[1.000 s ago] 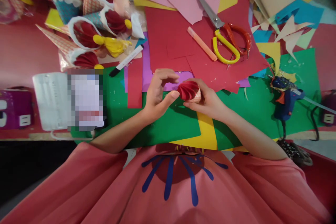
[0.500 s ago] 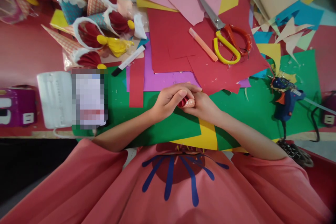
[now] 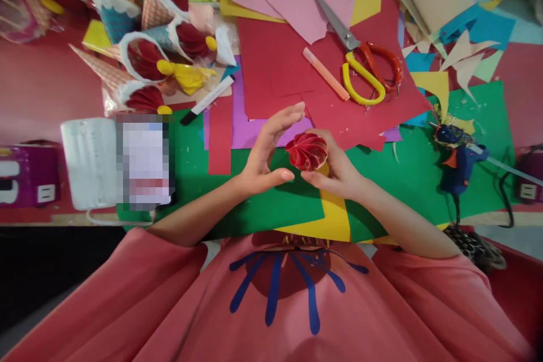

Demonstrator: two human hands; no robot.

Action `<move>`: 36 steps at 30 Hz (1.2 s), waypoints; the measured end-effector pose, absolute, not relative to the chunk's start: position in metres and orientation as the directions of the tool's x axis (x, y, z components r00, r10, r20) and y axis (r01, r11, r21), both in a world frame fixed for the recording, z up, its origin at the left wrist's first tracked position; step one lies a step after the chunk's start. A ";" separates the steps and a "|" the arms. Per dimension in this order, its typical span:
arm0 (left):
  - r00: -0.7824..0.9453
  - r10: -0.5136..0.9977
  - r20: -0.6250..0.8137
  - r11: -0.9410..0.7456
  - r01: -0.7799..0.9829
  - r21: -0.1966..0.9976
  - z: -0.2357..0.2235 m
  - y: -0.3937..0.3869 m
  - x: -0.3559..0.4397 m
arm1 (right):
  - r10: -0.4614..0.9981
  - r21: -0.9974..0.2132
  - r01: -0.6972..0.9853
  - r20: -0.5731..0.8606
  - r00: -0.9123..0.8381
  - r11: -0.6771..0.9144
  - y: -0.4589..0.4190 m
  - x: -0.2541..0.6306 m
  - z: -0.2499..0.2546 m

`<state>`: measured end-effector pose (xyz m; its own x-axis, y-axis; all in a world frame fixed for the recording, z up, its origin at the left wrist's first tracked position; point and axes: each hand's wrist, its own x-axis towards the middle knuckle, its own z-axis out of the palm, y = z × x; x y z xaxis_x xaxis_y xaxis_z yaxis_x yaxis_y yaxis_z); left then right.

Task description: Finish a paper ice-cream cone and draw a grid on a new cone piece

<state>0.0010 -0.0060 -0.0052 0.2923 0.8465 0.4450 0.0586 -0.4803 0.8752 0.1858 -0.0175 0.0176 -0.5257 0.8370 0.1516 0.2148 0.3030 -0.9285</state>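
My right hand point(image 3: 339, 167) grips a red pleated paper swirl point(image 3: 306, 151), its thumb below and its fingers curled round the right side. The swirl's folds fan out towards the left. Just left of it my left hand point(image 3: 267, 153) is open, thumb and fingers spread apart, not touching the swirl. Both hands are above a green sheet point(image 3: 271, 209) with a yellow sheet point(image 3: 337, 209) partly under it. Behind the hands lie red paper sheets point(image 3: 271, 68) and a purple sheet point(image 3: 218, 130).
Scissors point(image 3: 356, 56) and an orange marker point(image 3: 326, 73) lie on the red paper. Finished paper cones point(image 3: 114, 11) crowd the upper left, near a black-and-white marker point(image 3: 207, 100). A phone point(image 3: 146, 161) rests at left, a blue glue gun point(image 3: 458, 164) at right. Paper scraps point(image 3: 464, 56) fill the upper right.
My left hand has opened and drawn away to the left from the swirl it covered. The red swirl now faces the camera in my right hand, its checked part no longer visible.
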 end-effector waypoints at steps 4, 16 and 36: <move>0.240 0.832 0.500 -0.552 0.268 0.790 -0.011 -0.005 -0.005 | 0.842 -0.849 0.247 0.342 -0.418 0.467 -0.011 0.192 0.014; 0.279 0.631 0.724 -0.776 0.198 0.599 0.005 -0.002 0.007 | 0.912 -0.952 0.194 0.149 -0.383 0.237 -0.014 0.174 -0.005; 0.352 0.689 0.634 -0.685 0.031 0.728 -0.003 -0.001 0.003 | 0.881 -0.913 0.241 0.206 -0.426 0.330 -0.014 0.174 0.001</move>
